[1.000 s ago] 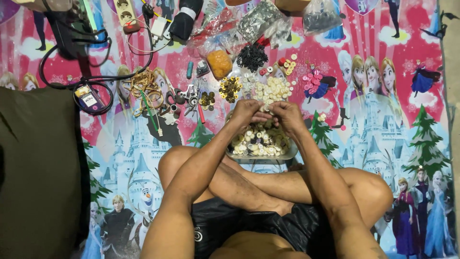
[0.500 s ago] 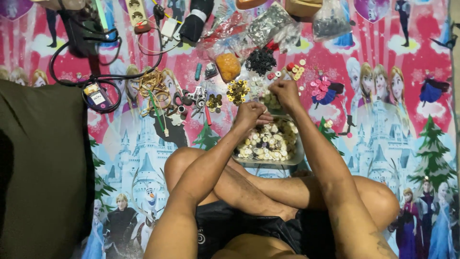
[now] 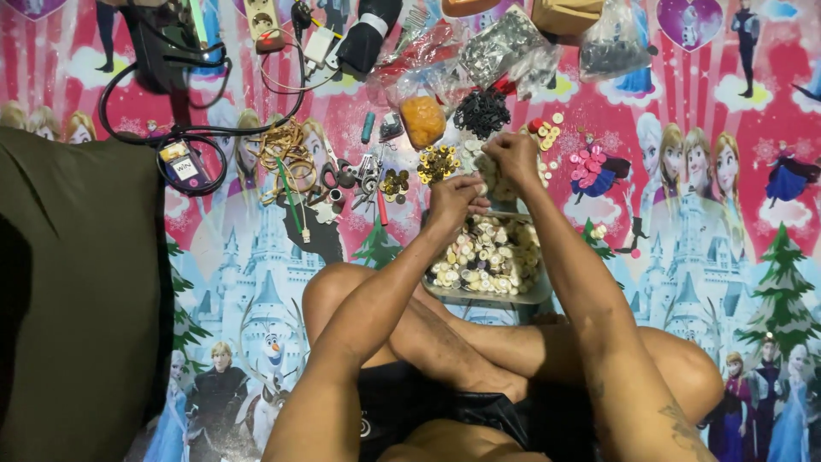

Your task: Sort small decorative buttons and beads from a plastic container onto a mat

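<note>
Top centre: clear bag of orange bits (image 3: 422,120); clear bags of dark, possibly metal, pieces (image 3: 500,47); small labelled tag (image 3: 185,167) upper left.

My tray (image 3: 479,295) looks like clear glossy plastic, heaped with smooth cream plastic buttons (image 3: 489,255). A glossy printed sheet (image 3: 710,257) covers the floor. The olive cushion (image 3: 77,291) beside me is matt cloth. Brassy metal buttons (image 3: 437,162) shine.

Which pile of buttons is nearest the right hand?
The loose cream-white pile on the mat, right under the right hand; the pink pile, gold pile and black pile lie farther off.
</note>
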